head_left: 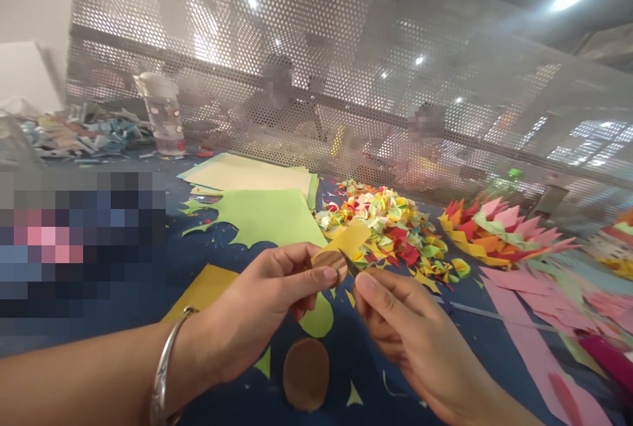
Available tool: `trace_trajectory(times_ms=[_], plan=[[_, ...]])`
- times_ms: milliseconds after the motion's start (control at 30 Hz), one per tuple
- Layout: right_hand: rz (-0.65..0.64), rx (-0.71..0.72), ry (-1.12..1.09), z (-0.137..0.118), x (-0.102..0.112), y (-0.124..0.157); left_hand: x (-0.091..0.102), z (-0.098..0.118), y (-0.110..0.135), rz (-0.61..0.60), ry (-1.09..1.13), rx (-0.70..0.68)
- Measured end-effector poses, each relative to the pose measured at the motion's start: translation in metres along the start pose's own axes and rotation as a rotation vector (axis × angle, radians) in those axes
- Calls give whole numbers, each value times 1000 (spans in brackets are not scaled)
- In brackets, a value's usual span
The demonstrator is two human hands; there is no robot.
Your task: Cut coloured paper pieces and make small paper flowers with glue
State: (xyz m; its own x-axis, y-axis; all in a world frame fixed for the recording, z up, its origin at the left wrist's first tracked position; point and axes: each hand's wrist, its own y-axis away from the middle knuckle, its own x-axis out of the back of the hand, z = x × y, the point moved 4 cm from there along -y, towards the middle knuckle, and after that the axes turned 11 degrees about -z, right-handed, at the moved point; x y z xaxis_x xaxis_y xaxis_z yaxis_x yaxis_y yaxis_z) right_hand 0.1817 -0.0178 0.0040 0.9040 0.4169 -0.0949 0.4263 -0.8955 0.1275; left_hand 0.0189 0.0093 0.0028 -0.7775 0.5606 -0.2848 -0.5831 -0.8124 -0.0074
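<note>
My left hand [267,301] pinches a small brown paper oval [330,261] together with a yellow paper piece [349,239] between thumb and fingers. My right hand [395,320] is closed around small scissors [350,264], whose dark blades touch the edge of the brown oval. A silver bangle [165,363] sits on my left wrist. Below my hands, a second brown oval [306,373] lies flat on the blue table [128,340], next to a light green cut shape [318,317].
Green and yellow sheets [262,212] lie behind my hands. A heap of colourful paper scraps [390,228] and folded pieces [494,228] lies to the right, with pink strips [534,320] nearer. A clear jar [162,116] stands far left. Other people sit behind a perforated metal screen [346,70].
</note>
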Motion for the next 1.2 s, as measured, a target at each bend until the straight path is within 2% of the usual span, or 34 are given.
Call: trace_trajectory(times_ms=[633, 833, 1200], plan=[[-22, 30, 1, -1, -1, 1, 1, 2, 1, 17, -23, -32], [3, 19, -8, 1, -1, 2, 1, -3, 0, -6, 35, -15], [21, 20, 19, -1, -2, 2, 0, -8, -1, -26, 8, -2]])
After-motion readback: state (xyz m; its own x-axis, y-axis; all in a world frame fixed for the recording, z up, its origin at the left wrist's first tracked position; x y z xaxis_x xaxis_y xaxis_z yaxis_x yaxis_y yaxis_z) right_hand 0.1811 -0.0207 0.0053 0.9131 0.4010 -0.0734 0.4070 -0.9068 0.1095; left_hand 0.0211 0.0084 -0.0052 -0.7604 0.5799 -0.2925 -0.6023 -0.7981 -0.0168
